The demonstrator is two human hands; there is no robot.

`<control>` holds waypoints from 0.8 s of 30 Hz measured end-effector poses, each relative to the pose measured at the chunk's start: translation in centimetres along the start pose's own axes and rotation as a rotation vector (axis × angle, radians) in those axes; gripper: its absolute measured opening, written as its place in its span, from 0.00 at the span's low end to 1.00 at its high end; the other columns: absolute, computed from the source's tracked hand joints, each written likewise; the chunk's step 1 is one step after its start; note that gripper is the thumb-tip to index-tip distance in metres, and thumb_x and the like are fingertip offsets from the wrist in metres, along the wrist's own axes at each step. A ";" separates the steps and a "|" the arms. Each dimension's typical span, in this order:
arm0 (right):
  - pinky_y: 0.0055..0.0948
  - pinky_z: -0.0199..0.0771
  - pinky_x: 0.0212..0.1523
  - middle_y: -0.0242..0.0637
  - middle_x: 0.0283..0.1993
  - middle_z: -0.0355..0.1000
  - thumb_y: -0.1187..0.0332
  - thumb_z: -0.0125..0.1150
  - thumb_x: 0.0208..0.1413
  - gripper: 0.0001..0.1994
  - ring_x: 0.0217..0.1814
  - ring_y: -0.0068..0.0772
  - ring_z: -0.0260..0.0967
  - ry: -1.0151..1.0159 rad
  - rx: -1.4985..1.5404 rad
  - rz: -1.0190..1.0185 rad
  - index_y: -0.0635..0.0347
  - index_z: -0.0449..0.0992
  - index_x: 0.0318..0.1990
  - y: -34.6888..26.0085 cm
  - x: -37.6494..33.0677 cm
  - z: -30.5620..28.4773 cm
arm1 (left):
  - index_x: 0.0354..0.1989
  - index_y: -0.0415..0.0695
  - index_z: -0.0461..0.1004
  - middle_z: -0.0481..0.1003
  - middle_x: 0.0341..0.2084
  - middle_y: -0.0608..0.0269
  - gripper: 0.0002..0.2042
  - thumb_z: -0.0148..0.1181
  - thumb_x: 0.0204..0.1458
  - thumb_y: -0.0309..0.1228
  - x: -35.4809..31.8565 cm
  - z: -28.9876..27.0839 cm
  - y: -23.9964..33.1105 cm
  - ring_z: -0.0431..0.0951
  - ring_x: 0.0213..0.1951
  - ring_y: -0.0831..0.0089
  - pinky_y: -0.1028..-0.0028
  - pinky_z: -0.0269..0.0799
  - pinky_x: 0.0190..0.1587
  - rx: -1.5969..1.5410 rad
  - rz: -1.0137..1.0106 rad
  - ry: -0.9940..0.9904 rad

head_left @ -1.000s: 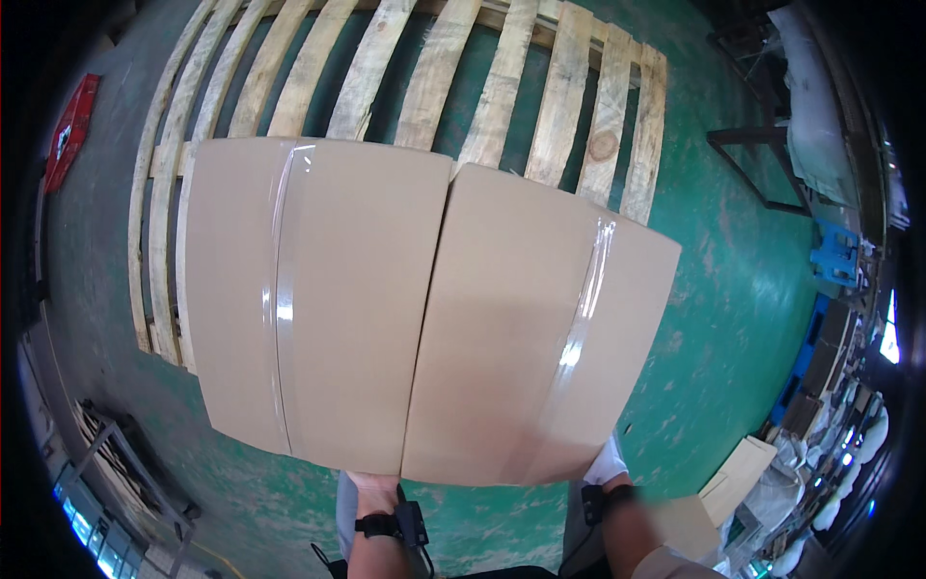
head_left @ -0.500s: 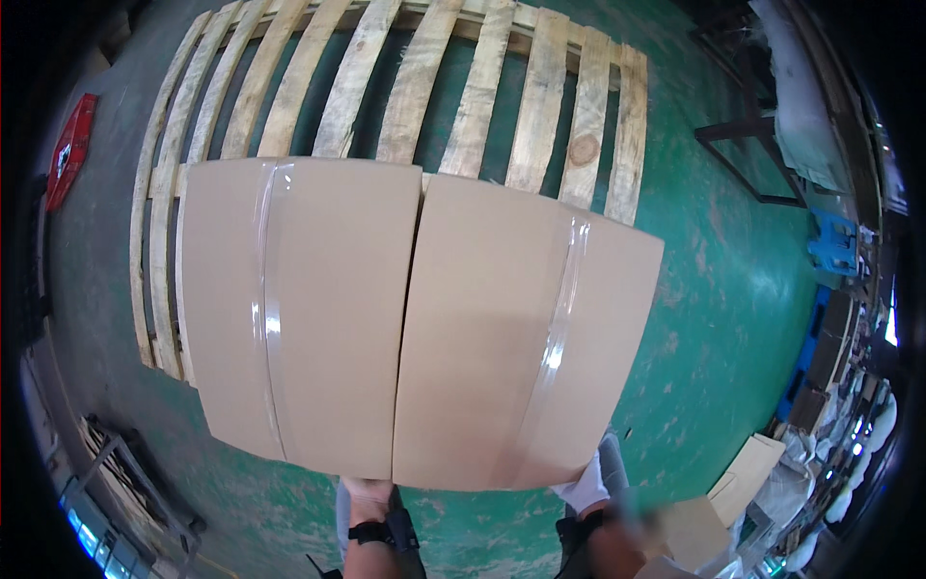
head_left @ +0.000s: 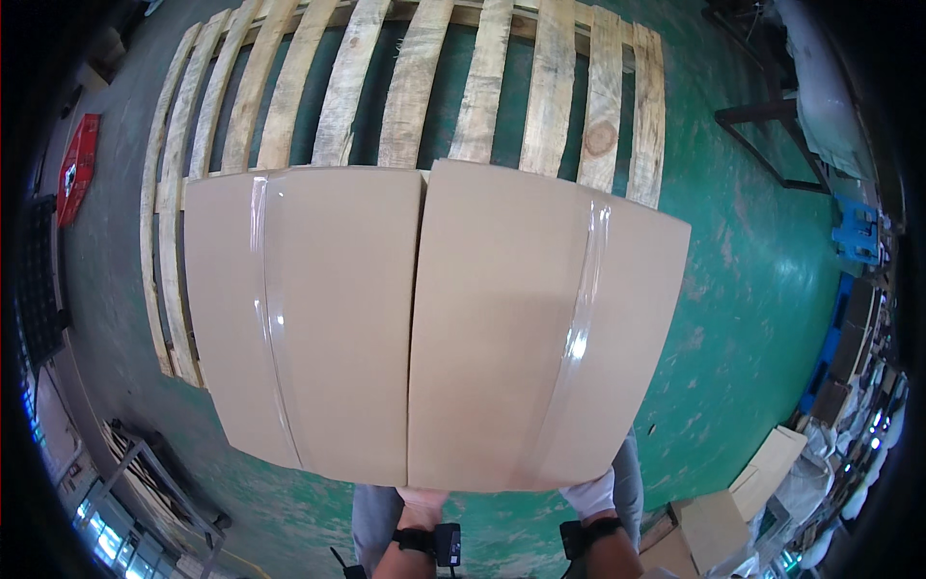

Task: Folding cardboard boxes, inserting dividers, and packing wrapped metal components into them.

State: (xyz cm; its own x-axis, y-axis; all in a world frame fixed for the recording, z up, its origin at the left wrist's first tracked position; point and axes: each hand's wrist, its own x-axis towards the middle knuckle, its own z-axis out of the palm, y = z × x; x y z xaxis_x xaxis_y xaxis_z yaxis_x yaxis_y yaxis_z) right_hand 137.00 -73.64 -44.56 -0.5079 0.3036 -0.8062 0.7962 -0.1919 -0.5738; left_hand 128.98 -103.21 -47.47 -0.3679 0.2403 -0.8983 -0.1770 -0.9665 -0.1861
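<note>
While both hands grip the near edge of the cardboard box (head_left: 424, 328), the left hand (head_left: 422, 502) bare and the right hand (head_left: 590, 496) white-gloved, fingers hidden beneath it, the box hangs above the wooden pallet's (head_left: 482, 87) near half. It blocks the view downward, so it could land crooked or catch a slat. Smooth tan flaps carry glossy tape strips; beyond, rough knotted slats cross glossy green floor (head_left: 762, 318).

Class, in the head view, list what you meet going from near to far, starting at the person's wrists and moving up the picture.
Left hand and right hand → two taped boxes side by side, held up → wooden pallet on the green floor.
</note>
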 end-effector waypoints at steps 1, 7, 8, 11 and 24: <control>0.29 0.74 0.49 0.33 0.48 0.76 0.63 0.56 0.51 0.18 0.50 0.32 0.74 -0.033 0.234 0.054 0.56 0.72 0.50 0.2 0.5 -0.3 | 0.60 0.51 0.67 0.67 0.59 0.63 0.31 0.41 0.56 0.59 0.2 0.0 0.0 0.64 0.61 0.57 0.50 0.57 0.63 -0.088 -0.002 -0.011; 0.27 0.75 0.47 0.33 0.53 0.72 0.65 0.45 0.60 0.17 0.53 0.32 0.72 -0.013 1.002 0.309 0.60 0.67 0.55 -1.2 0.6 0.2 | 0.61 0.53 0.66 0.65 0.61 0.65 0.31 0.38 0.57 0.58 -0.1 0.7 -0.2 0.62 0.62 0.59 0.52 0.54 0.64 -0.023 0.065 0.040; 0.27 0.74 0.48 0.33 0.54 0.72 0.65 0.44 0.61 0.17 0.52 0.32 0.72 -0.065 0.820 0.214 0.60 0.66 0.55 -0.3 0.8 -0.2 | 0.61 0.53 0.66 0.65 0.61 0.65 0.30 0.38 0.57 0.58 -0.1 0.8 -0.2 0.62 0.62 0.59 0.52 0.54 0.64 -0.066 0.047 0.031; 0.28 0.74 0.49 0.33 0.53 0.72 0.62 0.44 0.61 0.18 0.51 0.32 0.72 -0.045 1.002 0.314 0.58 0.67 0.55 2.3 1.6 -1.8 | 0.60 0.51 0.67 0.67 0.60 0.64 0.30 0.38 0.57 0.57 0.3 1.9 -0.9 0.64 0.61 0.60 0.53 0.56 0.64 0.039 0.071 0.031; 0.34 0.61 0.64 0.42 0.64 0.62 0.69 0.48 0.62 0.22 0.64 0.34 0.60 0.541 0.115 -0.373 0.66 0.62 0.62 -23.6 0.0 9.0 | 0.59 0.48 0.66 0.69 0.55 0.63 0.33 0.47 0.54 0.61 -2.8 8.9 9.8 0.68 0.57 0.60 0.54 0.65 0.58 0.113 0.388 0.083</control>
State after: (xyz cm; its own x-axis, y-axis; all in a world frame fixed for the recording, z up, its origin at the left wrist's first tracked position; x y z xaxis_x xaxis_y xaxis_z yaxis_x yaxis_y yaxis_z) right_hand 115.22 -77.51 -32.31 -0.4815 0.7888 -0.3819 0.5440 -0.0727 -0.8359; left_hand 120.13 -112.56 -43.27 -0.3526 -0.1522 -0.9233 -0.1407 -0.9668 0.2131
